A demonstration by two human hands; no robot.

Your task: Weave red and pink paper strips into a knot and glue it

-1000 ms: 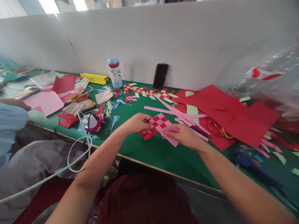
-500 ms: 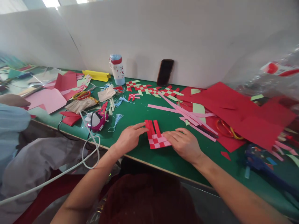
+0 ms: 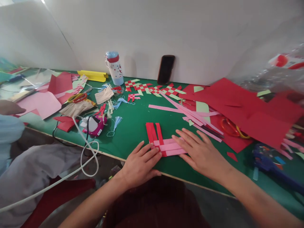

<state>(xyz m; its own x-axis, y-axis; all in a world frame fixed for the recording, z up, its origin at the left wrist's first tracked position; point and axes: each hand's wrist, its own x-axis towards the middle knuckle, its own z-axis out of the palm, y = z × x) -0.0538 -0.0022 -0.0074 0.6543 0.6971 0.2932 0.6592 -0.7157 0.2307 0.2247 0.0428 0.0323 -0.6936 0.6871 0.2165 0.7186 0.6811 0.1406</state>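
Weave [image 3: 163, 146] of red and pink paper strips lies flat on green tabletop [image 3: 135, 126], pink ends [image 3: 175, 151] pointing right under the open right hand [image 3: 200, 153], red ends [image 3: 150, 131] pointing away, near left corner under the unclenched left hand [image 3: 139, 166].

It looks like a craft workshop, with woven paper strips [image 3: 171, 147], tassels [image 3: 117, 121] and scissors [image 3: 78, 98] along a worktable [image 3: 134, 122].

Phone [image 3: 166, 69] leaning on white partition [image 3: 201, 38]; bottle [image 3: 117, 72] upright nearby.
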